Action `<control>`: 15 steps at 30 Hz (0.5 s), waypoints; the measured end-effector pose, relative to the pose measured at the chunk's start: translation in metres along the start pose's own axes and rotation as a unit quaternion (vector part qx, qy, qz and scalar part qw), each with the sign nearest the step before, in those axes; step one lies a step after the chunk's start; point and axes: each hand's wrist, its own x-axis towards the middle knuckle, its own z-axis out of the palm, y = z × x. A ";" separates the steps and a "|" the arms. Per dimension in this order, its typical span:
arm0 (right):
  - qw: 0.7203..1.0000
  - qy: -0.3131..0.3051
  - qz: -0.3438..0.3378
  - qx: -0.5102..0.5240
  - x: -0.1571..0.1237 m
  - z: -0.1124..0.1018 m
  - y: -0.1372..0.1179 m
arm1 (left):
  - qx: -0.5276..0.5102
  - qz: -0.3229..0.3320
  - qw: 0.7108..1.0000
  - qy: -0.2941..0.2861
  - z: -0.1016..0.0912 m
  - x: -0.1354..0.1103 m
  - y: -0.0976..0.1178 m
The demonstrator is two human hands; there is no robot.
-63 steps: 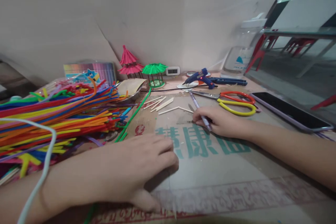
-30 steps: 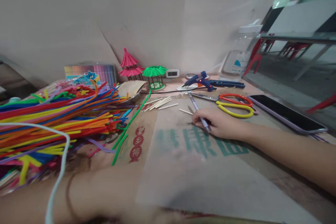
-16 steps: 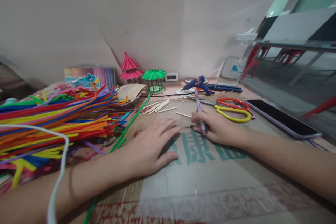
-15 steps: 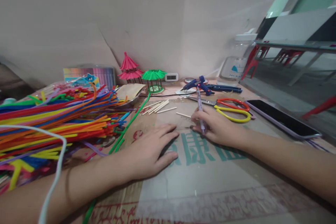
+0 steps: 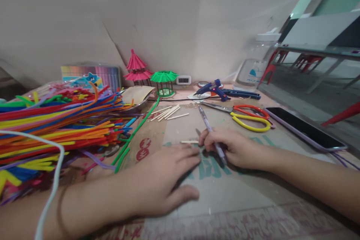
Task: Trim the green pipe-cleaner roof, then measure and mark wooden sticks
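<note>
My right hand (image 5: pixel 234 146) is closed around a pale, patterned pen (image 5: pixel 206 120), its shaft slanting up and away from the palm. Just left of those fingertips lies a thin wooden stick (image 5: pixel 189 142); whether the fingers touch it I cannot make out. My left hand (image 5: pixel 165 176) rests palm down on the printed cardboard (image 5: pixel 239 198), fingers stretched out and thumb apart, holding nothing. Beyond the hands lie several pale wooden sticks (image 5: pixel 168 112) in a loose group.
At left is a heap of colourful pipe cleaners (image 5: pixel 56 123), with a white cable (image 5: pixel 56 172) across my left forearm. Green (image 5: pixel 164 82) and pink (image 5: pixel 137 69) pavilion models stand behind. At right are a glue gun (image 5: pixel 212 90), scissors (image 5: pixel 250 118), a phone (image 5: pixel 305 129) and a bottle (image 5: pixel 255 63).
My right hand has come nearer with the pen, which now slants to the left. The single stick by its fingers has shifted nearer and left. My left hand is slightly farther right.
</note>
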 end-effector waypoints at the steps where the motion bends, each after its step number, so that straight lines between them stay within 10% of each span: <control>1: 1.000 -0.005 0.001 0.012 -0.002 0.002 -0.006 | -0.006 0.014 1.000 0.000 0.001 -0.002 0.006; 15: 0.999 -0.019 0.023 -0.034 -0.010 0.011 -0.016 | 0.048 0.080 0.996 0.008 0.016 0.003 0.002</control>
